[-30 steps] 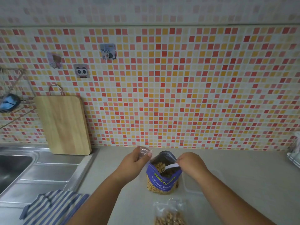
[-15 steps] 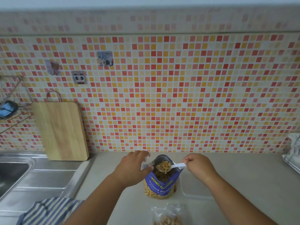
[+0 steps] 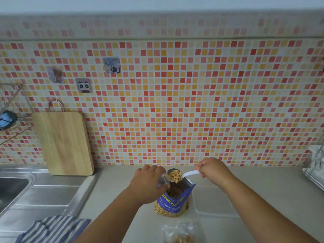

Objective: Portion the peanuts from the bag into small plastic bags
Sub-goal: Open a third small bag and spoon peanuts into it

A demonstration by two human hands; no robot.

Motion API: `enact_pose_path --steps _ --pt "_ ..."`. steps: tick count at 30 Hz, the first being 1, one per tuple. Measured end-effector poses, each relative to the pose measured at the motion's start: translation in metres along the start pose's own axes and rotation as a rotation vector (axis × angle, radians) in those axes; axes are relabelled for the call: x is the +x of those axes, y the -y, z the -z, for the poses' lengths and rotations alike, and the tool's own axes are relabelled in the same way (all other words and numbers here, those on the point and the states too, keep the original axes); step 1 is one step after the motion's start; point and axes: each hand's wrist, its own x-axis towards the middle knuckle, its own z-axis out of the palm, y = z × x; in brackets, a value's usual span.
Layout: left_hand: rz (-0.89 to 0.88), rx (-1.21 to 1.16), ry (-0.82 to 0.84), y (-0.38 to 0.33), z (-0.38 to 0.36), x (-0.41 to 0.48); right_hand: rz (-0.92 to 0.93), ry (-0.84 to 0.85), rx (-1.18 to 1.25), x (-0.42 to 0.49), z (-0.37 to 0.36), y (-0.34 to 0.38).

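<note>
Pinching the white spoon [image 3: 190,173] by its handle, your right hand [image 3: 213,170] holds a heaped load of peanuts [image 3: 173,176] at the mouth of a small clear bag [image 3: 163,179], which your left hand [image 3: 149,183] grips with curled fingers. Both hover just above the open blue peanut bag [image 3: 175,200], standing upright on the counter [image 3: 271,190]. Nearer you lies a filled small bag [image 3: 178,234]. A clear plastic tray [image 3: 213,202] sits just right of the blue bag. At left, a wooden cutting board [image 3: 64,142] leans on the tiled wall [image 3: 192,102] beside the steel sink [image 3: 14,188], a striped cloth [image 3: 50,228] at its near edge.
</note>
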Motion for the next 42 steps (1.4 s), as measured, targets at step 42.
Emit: enact_pose_path --steps 42 --pt "0.370 -1.244 0.091 -0.016 0.002 -0.001 0.114 0.165 -0.830 -0.005 -0.090 0.031"
